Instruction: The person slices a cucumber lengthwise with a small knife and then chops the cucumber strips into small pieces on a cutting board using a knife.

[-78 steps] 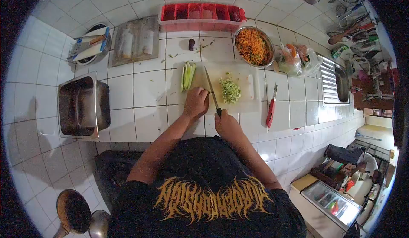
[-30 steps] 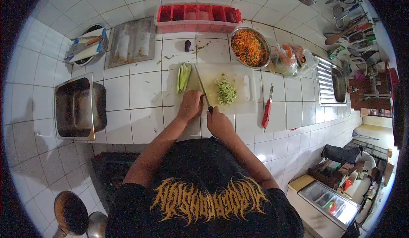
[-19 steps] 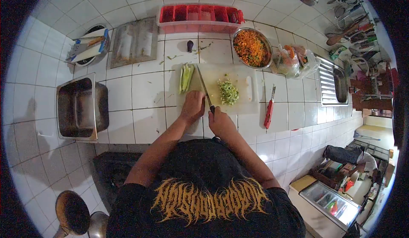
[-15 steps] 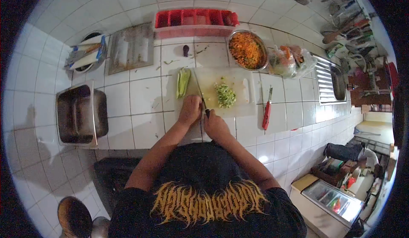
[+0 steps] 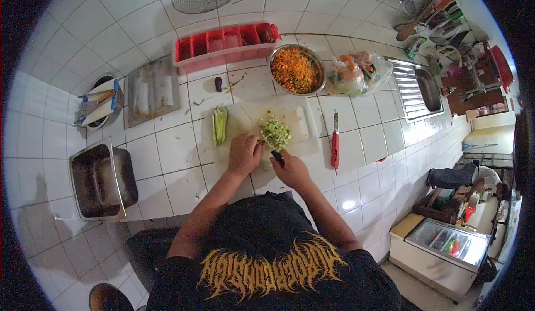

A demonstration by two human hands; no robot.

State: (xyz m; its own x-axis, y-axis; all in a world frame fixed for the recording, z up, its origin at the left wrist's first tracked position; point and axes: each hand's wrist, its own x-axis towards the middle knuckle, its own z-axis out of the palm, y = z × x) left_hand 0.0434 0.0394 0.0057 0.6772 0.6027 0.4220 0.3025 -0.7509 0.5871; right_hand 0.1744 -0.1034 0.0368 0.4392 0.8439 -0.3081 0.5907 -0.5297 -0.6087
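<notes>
My right hand point(image 5: 291, 169) is wrapped round the black handle of a knife point(image 5: 277, 156); its blade is hard to make out against the board. Fingers curled, my left hand point(image 5: 245, 153) rests at the near left part of the white cutting board point(image 5: 306, 140), and what its fingertips press on is hidden. Long pale green vegetable strips point(image 5: 219, 126) lie beyond it on the board's left side. A pile of chopped green pieces point(image 5: 275, 132) sits mid-board, just past the knife handle.
A metal bowl of chopped orange and green vegetables point(image 5: 297, 70) stands behind the board, beside a plastic bag point(image 5: 359, 76). Right of the board lies a red-handled knife point(image 5: 335, 149). A red divided container point(image 5: 225, 45), metal sheet point(image 5: 154, 93), dark purple piece point(image 5: 218, 84) and steel basin point(image 5: 103, 183) are further left.
The camera view has turned, shifting the counter leftward and tilting it. The knife blade, clear before between the strips and pile, no longer shows plainly. Both hands remain close together.
</notes>
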